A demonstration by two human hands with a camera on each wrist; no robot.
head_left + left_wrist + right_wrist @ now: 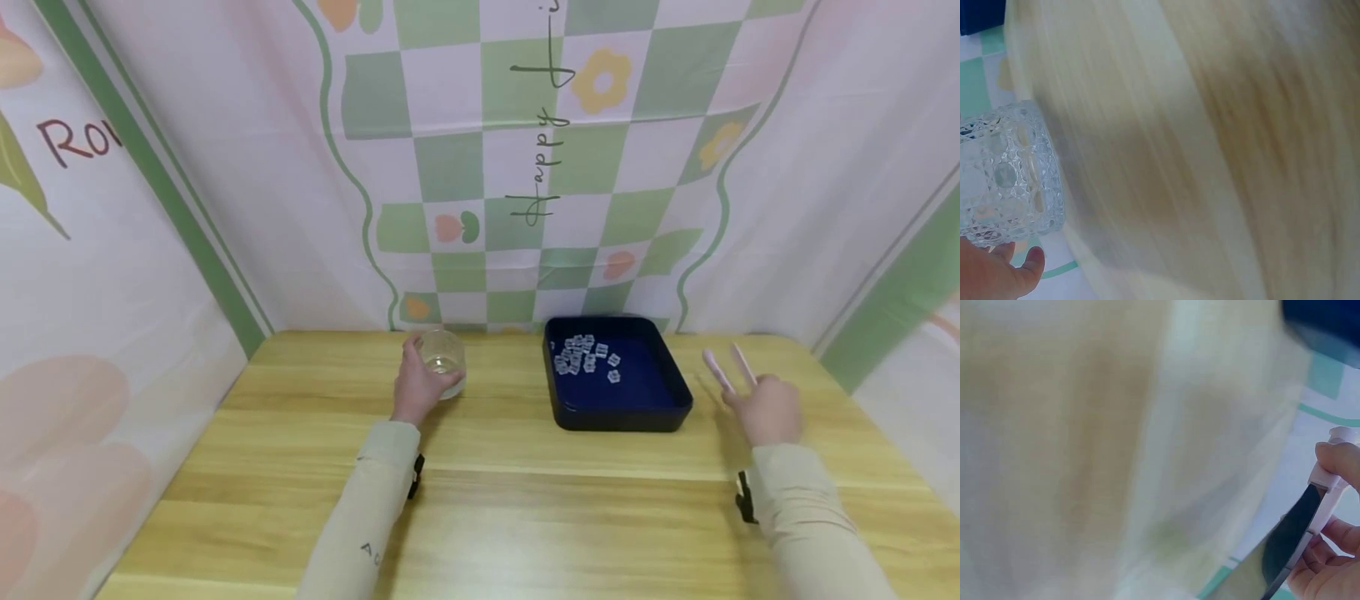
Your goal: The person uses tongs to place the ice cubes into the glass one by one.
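Note:
My left hand (422, 385) grips a clear glass cup (448, 342) at the far side of the table, with the thumb across its near side. Cut facets cover the cup's wall (1013, 175) in the left wrist view. Over the table's right side, my right hand (768, 412) holds pale pink tongs (742, 365), their two arms spread apart and pointing away from me. In the right wrist view, thumb and fingers hold the pink part (1325, 478), beside a dark curved piece (1294, 531). Several small clear pieces (576, 354) lie in a dark blue tray (618, 419) between the hands.
The wooden table (525, 517) ends at the back against a checkered cloth (517, 167). Another printed cloth (112, 317) hangs along the left side. The tray's raised walls stand between the cup and the tongs.

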